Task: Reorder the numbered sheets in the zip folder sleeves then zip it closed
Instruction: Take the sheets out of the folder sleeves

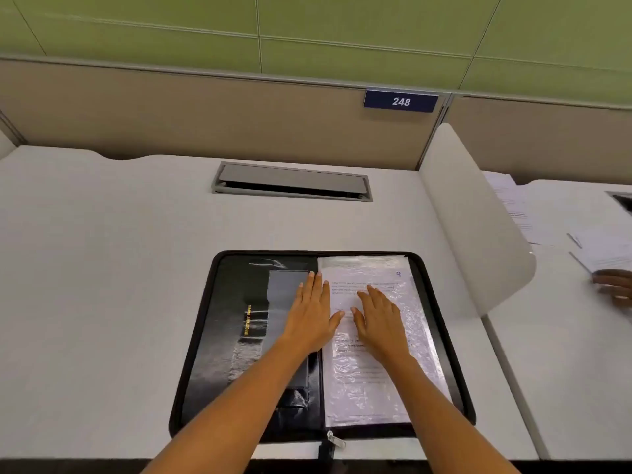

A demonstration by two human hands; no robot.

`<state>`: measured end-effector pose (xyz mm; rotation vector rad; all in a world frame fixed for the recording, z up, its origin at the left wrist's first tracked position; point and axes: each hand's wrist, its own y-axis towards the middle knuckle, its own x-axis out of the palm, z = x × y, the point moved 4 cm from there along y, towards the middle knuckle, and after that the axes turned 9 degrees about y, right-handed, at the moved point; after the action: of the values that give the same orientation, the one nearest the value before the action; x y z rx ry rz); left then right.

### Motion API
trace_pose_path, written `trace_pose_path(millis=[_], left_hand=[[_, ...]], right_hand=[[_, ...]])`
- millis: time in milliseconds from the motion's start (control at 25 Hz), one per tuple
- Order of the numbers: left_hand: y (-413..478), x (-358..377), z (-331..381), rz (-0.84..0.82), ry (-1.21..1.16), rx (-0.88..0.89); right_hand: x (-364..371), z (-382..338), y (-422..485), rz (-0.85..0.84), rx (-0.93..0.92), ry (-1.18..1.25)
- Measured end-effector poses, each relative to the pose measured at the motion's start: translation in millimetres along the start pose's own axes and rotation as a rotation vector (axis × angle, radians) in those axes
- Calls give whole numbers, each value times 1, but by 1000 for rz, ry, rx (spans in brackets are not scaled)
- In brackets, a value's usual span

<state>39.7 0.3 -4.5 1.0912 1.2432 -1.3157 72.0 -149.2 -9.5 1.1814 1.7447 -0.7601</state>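
Left hand [312,311] and right hand [379,318] press flat, fingers straight, on open zip folder [205,354].

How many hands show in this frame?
3. Left hand flat across the middle of the open zip folder; right hand flat on the sheet marked 9; another person's hand on the neighbouring desk, far right.

White desk [102,268], beige partition [171,111], green wall [307,18], white side divider [478,217].

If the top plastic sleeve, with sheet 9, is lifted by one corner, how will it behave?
Probably floppy: the plastic sleeve looks thin and wrinkled. Likely slippery too, since it is glossy. Likely light: it seems to hold just paper.
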Motion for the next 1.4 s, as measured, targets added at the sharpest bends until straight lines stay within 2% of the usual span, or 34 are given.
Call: trace_pose_path(millis=[320, 680, 1240, 1400], left_hand=[[57, 3, 7, -21, -49, 16], [107, -7, -8, 100, -110, 7], [122, -16, -16, 272, -172, -66], [115, -14, -18, 315, -186, -69]], right_hand=[[-17, 39, 70, -4, -49, -20], [-33, 50, 137, -81, -175, -137], [-49, 50, 151, 12, -369, -12], [-50, 46, 152, -85, -414, -28]])
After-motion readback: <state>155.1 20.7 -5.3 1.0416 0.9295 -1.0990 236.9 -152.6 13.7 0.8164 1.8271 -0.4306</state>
